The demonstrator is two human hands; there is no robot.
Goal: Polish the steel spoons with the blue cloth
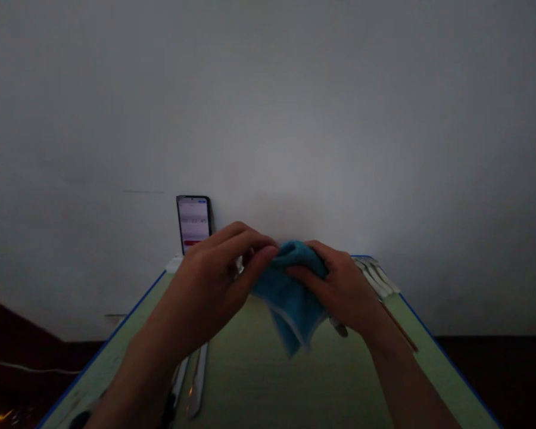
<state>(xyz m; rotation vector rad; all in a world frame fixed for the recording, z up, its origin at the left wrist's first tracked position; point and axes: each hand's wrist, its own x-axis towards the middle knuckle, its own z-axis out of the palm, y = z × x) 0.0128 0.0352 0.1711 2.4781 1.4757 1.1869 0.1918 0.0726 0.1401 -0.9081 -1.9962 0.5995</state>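
Both my hands are raised over the far half of a green table. My right hand grips a bunched blue cloth, whose corners hang down below it. A slim metal piece pokes out beneath that hand; I cannot tell what it is. My left hand meets the cloth from the left, fingers curled, with something small and shiny between them that is mostly hidden.
A phone with a lit screen leans against the white wall at the table's far left. Metal cutlery lies near the left edge under my left forearm. White utensils and a thin brown stick lie along the right edge.
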